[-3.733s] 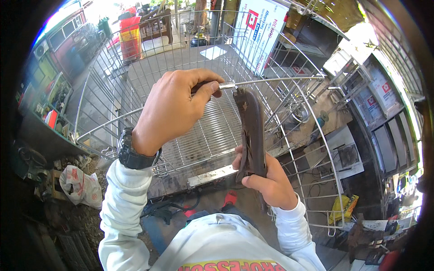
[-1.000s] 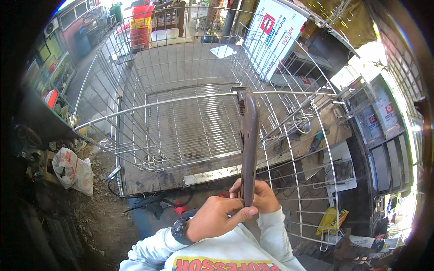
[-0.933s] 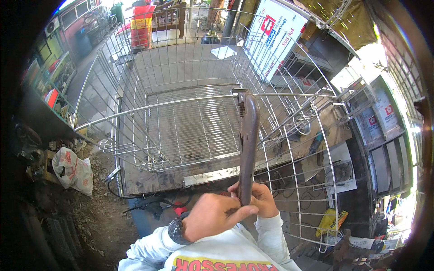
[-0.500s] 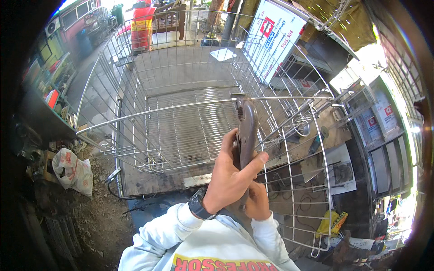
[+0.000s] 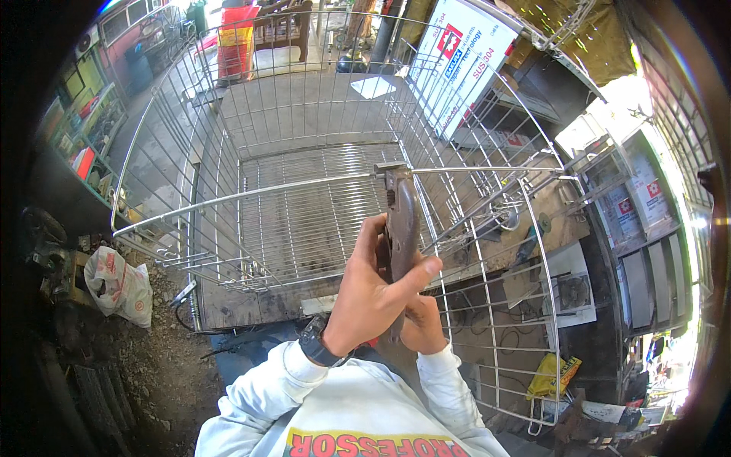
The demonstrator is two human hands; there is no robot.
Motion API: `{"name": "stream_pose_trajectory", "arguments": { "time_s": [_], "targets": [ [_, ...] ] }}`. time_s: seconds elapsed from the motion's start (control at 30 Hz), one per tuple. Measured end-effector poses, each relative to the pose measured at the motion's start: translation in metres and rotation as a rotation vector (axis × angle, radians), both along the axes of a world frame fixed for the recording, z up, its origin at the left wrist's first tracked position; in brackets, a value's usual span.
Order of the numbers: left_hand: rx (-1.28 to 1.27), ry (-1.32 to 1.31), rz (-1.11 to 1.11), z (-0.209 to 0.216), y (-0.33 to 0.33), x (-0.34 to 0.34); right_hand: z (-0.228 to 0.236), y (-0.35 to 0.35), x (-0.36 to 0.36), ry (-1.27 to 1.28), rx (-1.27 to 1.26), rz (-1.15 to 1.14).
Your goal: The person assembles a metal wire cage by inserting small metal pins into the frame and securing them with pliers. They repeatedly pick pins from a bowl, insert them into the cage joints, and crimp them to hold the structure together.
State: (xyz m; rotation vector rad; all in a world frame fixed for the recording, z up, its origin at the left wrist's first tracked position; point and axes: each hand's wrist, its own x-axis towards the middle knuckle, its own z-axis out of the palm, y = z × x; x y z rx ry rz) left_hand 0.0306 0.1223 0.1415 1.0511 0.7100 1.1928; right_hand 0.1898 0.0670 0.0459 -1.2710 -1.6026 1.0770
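A brown, worn pipe wrench [image 5: 403, 221] stands upright in front of me, its jaws at the near top wire of a large wire cage [image 5: 297, 181]. Around the upper handle my left hand [image 5: 365, 293] is closed, thumb lying along the side. My right hand [image 5: 424, 327] is closed on the handle lower down, partly covered by the left one. Shiny bars form the cage's bottom rack [image 5: 312, 209], and its open wire panel [image 5: 495, 297] hangs down at the right. How tightly the jaws bite the wire cannot be made out.
Under the cage is a wooden worktable [image 5: 251, 308]. At right lie an angle grinder [image 5: 533, 238] and a yellow bag [image 5: 554, 377]. A white sack [image 5: 118, 286] sits on the ground at left. A printed white sheet-covered panel [image 5: 461, 65] stands behind.
The wrench and both hands have shifted left and slightly down, and the cage's near top wire has moved left with them. Both hands keep their hold.
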Motion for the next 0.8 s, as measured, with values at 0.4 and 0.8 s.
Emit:
{"name": "stream_pose_trajectory", "arguments": {
  "time_s": [0.4,0.8],
  "targets": [
    [0.057,0.207,0.091,0.014,-0.023,0.013,-0.002,0.026,0.003,-0.164,0.266,-0.107],
    [-0.035,0.236,0.084,-0.020,-0.051,0.027,0.030,-0.016,0.008,0.209,0.005,0.312]
  ]
}}
